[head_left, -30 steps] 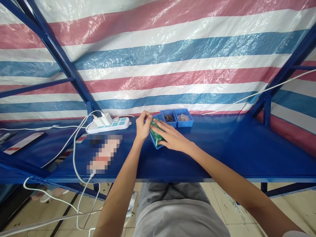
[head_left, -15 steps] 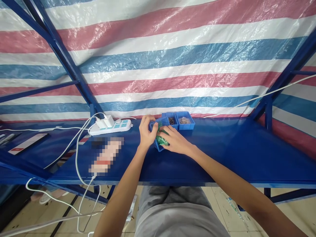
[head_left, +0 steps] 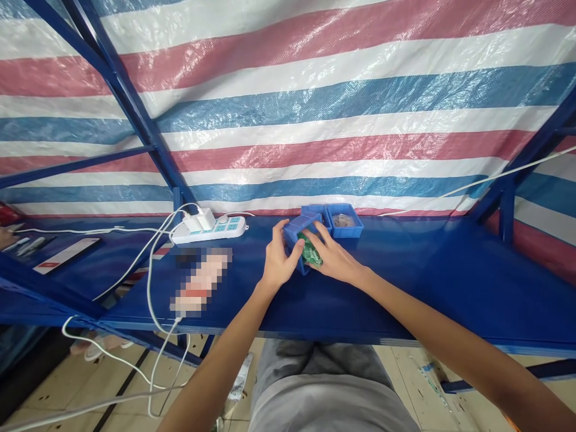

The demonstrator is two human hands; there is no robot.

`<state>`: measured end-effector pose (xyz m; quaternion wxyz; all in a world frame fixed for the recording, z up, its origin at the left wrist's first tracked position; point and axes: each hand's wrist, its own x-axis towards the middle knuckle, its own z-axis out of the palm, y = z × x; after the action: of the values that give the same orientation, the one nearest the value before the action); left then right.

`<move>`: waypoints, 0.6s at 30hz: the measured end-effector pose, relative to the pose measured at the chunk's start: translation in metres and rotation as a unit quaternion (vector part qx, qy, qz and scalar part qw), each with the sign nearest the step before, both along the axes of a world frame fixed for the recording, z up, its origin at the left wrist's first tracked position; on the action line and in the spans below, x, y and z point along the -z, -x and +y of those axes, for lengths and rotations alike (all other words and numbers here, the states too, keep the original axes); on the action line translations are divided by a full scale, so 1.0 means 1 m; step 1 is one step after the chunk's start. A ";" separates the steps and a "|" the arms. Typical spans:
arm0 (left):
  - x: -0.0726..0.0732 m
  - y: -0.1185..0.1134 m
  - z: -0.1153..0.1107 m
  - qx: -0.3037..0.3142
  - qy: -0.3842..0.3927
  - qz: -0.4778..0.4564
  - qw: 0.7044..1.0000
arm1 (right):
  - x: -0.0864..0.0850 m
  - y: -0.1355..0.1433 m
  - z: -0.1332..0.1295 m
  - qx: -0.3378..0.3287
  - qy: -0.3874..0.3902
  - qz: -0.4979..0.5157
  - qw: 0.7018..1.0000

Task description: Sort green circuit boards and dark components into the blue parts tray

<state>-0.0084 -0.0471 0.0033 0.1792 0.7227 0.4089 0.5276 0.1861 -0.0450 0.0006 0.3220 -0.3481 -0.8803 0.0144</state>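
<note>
Between my hands is a small blue plastic bin [head_left: 297, 224], tilted, with green pieces [head_left: 311, 252] at its open side; what they are is too small to tell. My left hand [head_left: 279, 255] grips the left side of the bin, with the thumb lying toward the green pieces. My right hand [head_left: 335, 255] is on the right side, fingers spread over the bin's edge and beside the green pieces. A blue wall shows below the green pieces, and I cannot tell whether it belongs to the same bin. Part of the bin is hidden by my fingers.
Behind the hands stand a blue bin [head_left: 321, 210], partly covered, and another blue bin [head_left: 357, 229] with small pale parts. A white power strip [head_left: 236, 229] with plugs and cables lies on the blue table [head_left: 427, 276]. A blurred-out object [head_left: 202, 285] lies left. Another person's hand [head_left: 6, 238] shows at far left.
The held bin has tipped, and more of its outer wall and of the green pieces shows. My right fingers have spread and moved up toward its edge. The whole view has shifted slightly.
</note>
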 end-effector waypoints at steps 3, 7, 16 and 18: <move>0.000 -0.002 -0.003 -0.025 -0.015 0.037 0.999 | -0.005 0.001 0.002 -0.004 0.022 -0.005 1.000; 0.000 -0.004 -0.007 -0.064 -0.037 0.077 0.994 | -0.011 0.000 0.003 -0.009 0.019 -0.027 0.999; -0.001 0.000 -0.004 -0.091 -0.046 0.064 0.993 | -0.014 -0.022 -0.005 -0.041 0.039 -0.087 0.995; -0.002 0.000 -0.003 -0.102 -0.051 0.064 0.991 | -0.009 -0.033 -0.008 -0.039 0.047 -0.087 0.994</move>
<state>-0.0085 -0.0501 0.0048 0.0612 0.7177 0.4633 0.5162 0.2189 -0.0527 0.0098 0.2269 -0.3282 -0.9162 0.0378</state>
